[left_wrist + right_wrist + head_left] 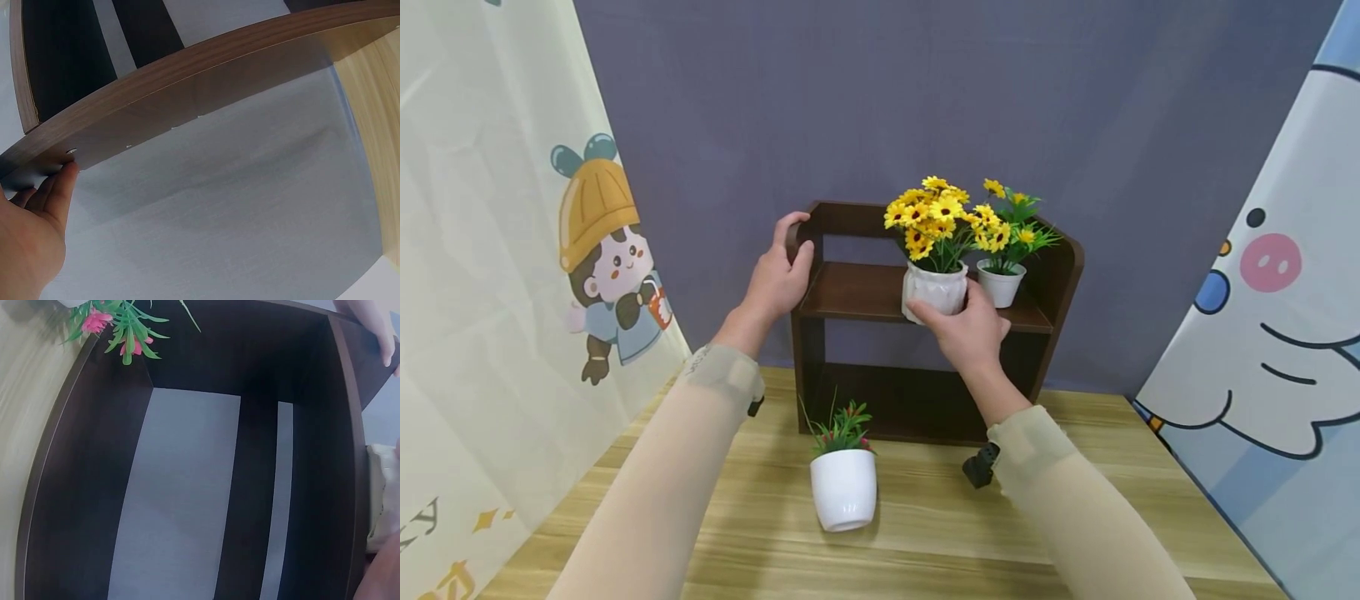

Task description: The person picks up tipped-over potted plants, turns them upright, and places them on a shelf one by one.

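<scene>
Two hands work: left hand [777, 279] grips the shelf [857, 293] side, right hand [972, 327] clasps the ribbed pot [934, 289]

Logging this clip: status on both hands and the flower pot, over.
Left hand grips dark brown wooden shelf side panel. Right hand holds white ribbed pot of yellow flowers on middle shelf. Small white pot sits close beside it.
</scene>
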Demonstrator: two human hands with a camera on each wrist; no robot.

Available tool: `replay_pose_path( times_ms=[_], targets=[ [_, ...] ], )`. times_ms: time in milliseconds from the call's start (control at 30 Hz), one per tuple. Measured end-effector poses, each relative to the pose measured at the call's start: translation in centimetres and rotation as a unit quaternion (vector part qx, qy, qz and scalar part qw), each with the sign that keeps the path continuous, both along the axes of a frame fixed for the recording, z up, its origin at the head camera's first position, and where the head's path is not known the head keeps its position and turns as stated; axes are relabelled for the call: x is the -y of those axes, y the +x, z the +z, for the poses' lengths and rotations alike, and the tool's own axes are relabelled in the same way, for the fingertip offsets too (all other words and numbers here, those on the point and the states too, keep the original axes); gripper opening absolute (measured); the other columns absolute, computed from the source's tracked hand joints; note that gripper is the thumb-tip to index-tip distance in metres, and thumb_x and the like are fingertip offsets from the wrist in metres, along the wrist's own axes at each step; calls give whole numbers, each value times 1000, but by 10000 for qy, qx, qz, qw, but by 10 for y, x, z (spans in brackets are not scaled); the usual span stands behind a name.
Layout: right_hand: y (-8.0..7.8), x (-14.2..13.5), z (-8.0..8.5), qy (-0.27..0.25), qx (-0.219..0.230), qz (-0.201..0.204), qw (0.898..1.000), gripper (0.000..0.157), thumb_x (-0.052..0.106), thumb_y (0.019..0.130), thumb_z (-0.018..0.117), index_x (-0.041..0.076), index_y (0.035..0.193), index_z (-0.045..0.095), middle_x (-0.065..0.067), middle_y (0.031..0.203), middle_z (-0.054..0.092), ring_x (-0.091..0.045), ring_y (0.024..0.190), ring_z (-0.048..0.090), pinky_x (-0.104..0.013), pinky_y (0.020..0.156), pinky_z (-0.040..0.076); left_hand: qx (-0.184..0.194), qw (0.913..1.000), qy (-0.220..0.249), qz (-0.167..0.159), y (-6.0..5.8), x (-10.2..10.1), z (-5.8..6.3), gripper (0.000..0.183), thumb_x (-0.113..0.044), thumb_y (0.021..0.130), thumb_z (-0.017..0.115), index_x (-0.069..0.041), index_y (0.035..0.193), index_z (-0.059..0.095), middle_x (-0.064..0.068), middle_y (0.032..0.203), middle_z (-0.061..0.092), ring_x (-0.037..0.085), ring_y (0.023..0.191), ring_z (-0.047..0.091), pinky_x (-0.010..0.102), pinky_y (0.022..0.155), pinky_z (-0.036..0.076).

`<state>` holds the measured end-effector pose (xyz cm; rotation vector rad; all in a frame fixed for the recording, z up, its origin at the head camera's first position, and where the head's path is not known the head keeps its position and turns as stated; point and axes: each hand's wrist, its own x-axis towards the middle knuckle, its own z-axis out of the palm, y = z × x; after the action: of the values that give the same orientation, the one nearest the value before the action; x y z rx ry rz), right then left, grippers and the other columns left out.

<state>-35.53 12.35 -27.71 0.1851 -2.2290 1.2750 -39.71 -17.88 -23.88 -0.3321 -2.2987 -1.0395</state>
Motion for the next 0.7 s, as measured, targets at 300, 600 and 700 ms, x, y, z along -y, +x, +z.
replay_pose_path(
  times_ms=[300, 600, 700],
  targets=[
    [-5, 10, 1, 316, -40, -587, 9978, 79, 61, 84, 89, 12, 141, 64, -11, 130, 74, -34, 117, 66, -66, 115, 24, 30, 10000, 28, -20, 0, -1, -2, 49, -47, 116, 38, -44, 164, 28, 13, 78, 54, 32, 68, 57, 43, 67, 46],
    [-13, 9, 5, 633, -24, -880, 9941, 80, 68, 82, 87, 11, 133, 66, -12, 122, 75, -35, 114, 66, -68, 115, 25, -37, 10000, 35, -29, -1, 0, -1, 49, -48, 116, 38, -45, 164, 28, 14, 79, 54, 33, 68, 57, 44, 67, 46],
    [-17, 8, 4, 640, -48, -931, 9936, 79, 70, 81, 87, 12, 131, 67, -12, 120, 76, -35, 114, 66, -68, 115, 26, -22, 10000, 29, -14, -1, -1, -1, 49, -48, 116, 38, -44, 164, 28, 13, 79, 54, 33, 69, 56, 43, 67, 46]
  ],
)
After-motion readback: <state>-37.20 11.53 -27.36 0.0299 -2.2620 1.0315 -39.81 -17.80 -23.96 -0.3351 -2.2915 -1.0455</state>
